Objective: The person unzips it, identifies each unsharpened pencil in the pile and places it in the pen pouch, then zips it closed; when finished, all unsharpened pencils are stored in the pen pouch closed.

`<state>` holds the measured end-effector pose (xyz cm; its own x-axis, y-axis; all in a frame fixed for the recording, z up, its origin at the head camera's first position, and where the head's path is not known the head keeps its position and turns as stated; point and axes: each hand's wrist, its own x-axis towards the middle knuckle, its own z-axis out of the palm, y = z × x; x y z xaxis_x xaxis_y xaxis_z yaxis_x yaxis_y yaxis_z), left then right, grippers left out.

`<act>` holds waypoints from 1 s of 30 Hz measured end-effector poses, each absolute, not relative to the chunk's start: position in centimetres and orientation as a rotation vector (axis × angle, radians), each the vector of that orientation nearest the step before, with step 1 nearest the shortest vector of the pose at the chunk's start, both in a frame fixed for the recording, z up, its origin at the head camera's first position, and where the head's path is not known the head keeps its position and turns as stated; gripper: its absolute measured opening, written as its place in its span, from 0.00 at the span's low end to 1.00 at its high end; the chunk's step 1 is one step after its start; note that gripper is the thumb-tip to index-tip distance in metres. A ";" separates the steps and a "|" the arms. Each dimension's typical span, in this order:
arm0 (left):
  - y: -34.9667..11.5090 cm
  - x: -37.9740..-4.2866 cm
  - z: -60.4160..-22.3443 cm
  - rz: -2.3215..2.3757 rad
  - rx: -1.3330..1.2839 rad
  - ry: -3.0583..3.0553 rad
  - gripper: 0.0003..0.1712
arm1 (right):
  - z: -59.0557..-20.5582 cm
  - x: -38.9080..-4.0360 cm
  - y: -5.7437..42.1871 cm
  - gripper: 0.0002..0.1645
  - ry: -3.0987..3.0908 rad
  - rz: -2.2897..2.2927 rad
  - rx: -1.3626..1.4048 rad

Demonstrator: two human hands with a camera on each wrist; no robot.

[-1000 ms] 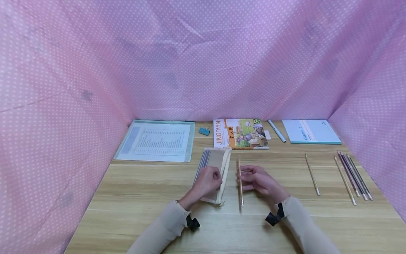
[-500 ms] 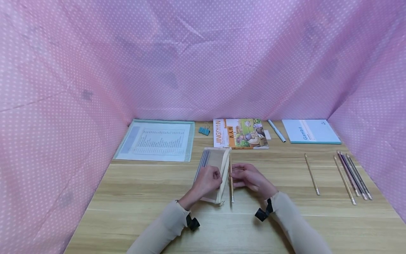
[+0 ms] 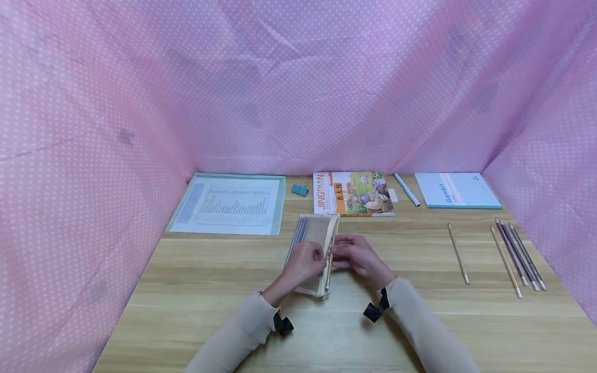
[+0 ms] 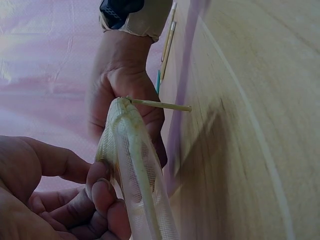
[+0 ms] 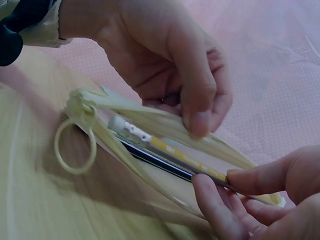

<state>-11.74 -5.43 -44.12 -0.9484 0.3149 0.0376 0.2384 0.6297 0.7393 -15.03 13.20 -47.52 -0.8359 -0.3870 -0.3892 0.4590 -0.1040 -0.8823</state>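
A cream see-through pencil pouch (image 3: 318, 230) stands on the table with its zip edge toward the right. My left hand (image 3: 305, 261) pinches one side of its mouth between thumb and fingers. Between the thumb and fingers of my right hand (image 3: 360, 256) is a yellow pencil (image 5: 175, 159) with a white eraser end. That pencil lies lengthwise within the parted zip edges in the right wrist view. Below it in the pouch shows a dark striped pencil (image 5: 150, 158). A ring-shaped zip pull (image 5: 59, 150) hangs at the near end.
Several pencils (image 3: 515, 259) lie at the right, with a single pencil (image 3: 459, 254) left of them. Along the back are a printed sheet in a folder (image 3: 233, 204), a teal binder clip (image 3: 300, 189), a picture book (image 3: 354, 194), a light blue pen (image 3: 407, 190) and a notebook (image 3: 457, 190).
My right hand has moved left, carrying the yellow pencil from beside the pouch to its mouth. The left hand has kept its hold on the pouch edge.
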 end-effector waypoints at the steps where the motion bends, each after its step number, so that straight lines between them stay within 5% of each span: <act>1: -5.4 -11.7 -44.1 1.222 0.462 2.747 0.06 | -47.5 -15.0 13.0 0.31 1.621 -1.992 0.089; 30: -5.5 -11.6 -44.2 1.208 0.478 2.780 0.05 | -47.0 -15.3 14.1 0.24 1.888 -1.905 0.248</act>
